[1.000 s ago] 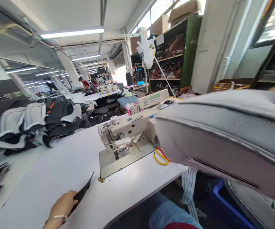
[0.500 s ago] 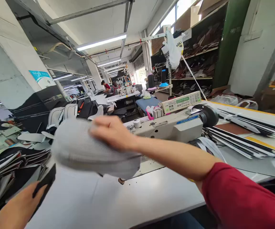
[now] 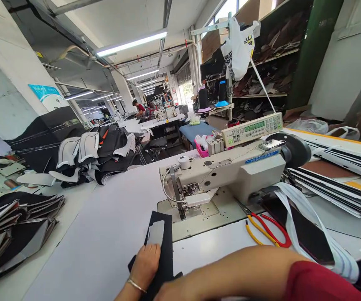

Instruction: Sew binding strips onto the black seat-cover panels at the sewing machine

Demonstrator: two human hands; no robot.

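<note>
Black fabric panel (image 3: 167, 251) lay flat on the white worktop (image 3: 105, 225), just in front of the sewing machine (image 3: 230, 175), its far edge touching the machine's bed plate. A small grey patch (image 3: 156, 233) sat on top of the panel near that far edge. The left hand (image 3: 146, 265), with a thin bracelet (image 3: 136, 286) at the wrist, rested on the panel, its grip loose and flat: the fingers were stretched forward with their tips at the near edge of the grey patch, pressing down rather than closing on anything. The right hand (image 3: 171, 291) reached across from the right, red sleeve behind it, to the near end of the panel at the bottom edge of the view; its fingers were cut off there, so I cannot tell how its grip stood.

Scissors (image 3: 266, 234) with red and yellow handles lay on the worktop right of the bed plate. Stacks of cut pieces (image 3: 17, 225) sat at the left edge, and a heap of black and white pieces (image 3: 95, 154) lay farther back.
</note>
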